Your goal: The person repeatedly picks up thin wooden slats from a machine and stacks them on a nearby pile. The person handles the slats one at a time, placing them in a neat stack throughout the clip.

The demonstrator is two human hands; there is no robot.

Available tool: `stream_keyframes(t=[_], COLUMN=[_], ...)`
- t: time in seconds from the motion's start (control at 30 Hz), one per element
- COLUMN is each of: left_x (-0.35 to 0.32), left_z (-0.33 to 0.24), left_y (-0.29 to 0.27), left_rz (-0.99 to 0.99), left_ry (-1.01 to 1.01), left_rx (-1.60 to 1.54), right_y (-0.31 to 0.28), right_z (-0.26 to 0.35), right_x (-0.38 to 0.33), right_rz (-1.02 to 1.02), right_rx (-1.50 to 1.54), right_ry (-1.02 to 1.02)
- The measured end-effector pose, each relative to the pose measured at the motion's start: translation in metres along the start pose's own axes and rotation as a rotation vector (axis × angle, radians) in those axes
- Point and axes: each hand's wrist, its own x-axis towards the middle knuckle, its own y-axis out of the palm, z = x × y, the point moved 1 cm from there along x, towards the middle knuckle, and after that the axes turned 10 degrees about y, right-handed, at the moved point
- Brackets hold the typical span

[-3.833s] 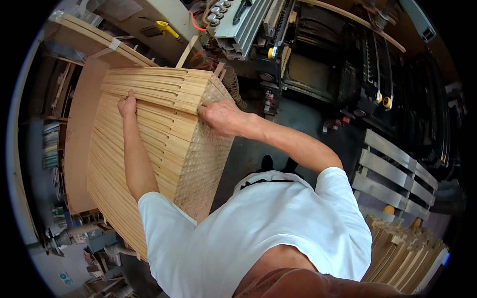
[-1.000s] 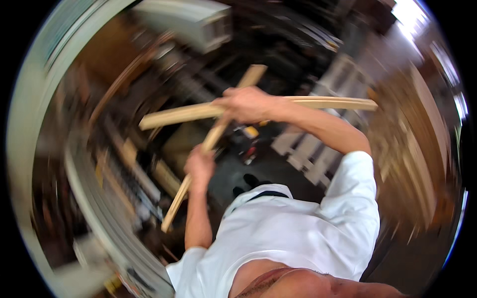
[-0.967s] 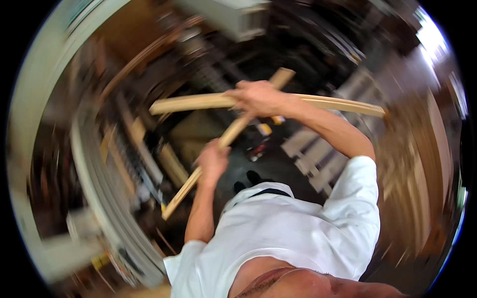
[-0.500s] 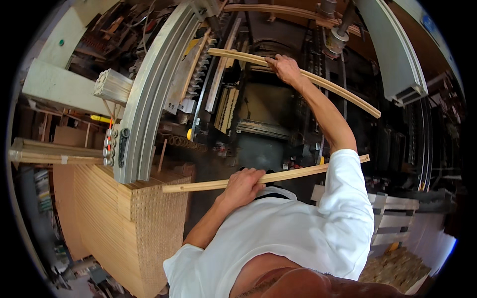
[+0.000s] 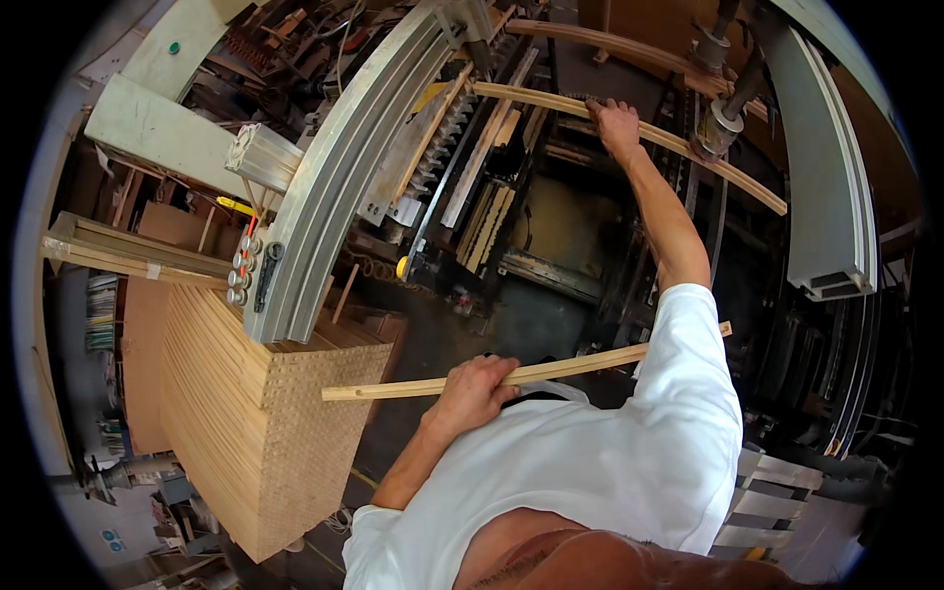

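In the head view, your two hands were well apart, each closed around its own piece of pale wood. Your left hand gripped the near strip just in front of your waist, with the fingers wrapped over its top. That strip ran crosswise; its left end stood out in front of the tall wood stack, and its right part passed beneath your right arm, the tip showing past the white sleeve.

Your right hand was stretched far forward, clamped on the far strip nearer its left end than its right. This strip slanted over the dark machine, its left end close to the curved-looking metal beam and its right end near the grey beam. A metal cylinder stood just beside it; you could not tell from this angle whether the strip touched the machine.

Round metal knobs and a black tool sat on the near end of the metal beam. A yellow-handled tool showed to their left, and a slatted pallet lay at lower right
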Motion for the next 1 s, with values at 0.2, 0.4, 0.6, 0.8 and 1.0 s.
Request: stream_keyframes(t=[0.2, 0.4, 0.6, 0.8, 1.0], left_x=[0.015, 0.017, 0.014, 0.007, 0.011], left_z=[-0.008, -0.006, -0.014, -0.015, -0.015], left_y=[-0.001, 0.002, 0.001, 0.007, 0.009], left_rz=[0.022, 0.029, 0.005, -0.053, -0.030], left_ry=[0.029, 0.025, 0.027, 0.024, -0.028], left_rx=[-0.018, 0.000, -0.011, -0.024, -0.055], right_y=[0.000, -0.004, 0.003, 0.014, 0.016], right_z=[0.017, 0.022, 0.017, 0.028, 0.021], right_x=[0.010, 0.009, 0.014, 0.011, 0.004], right_rz=[0.014, 0.054, 0.057, 0.000, -0.052], right_rx=[0.056, 0.074, 0.080, 0.059, 0.082], right_ry=[0.000, 0.007, 0.026, 0.026, -0.033])
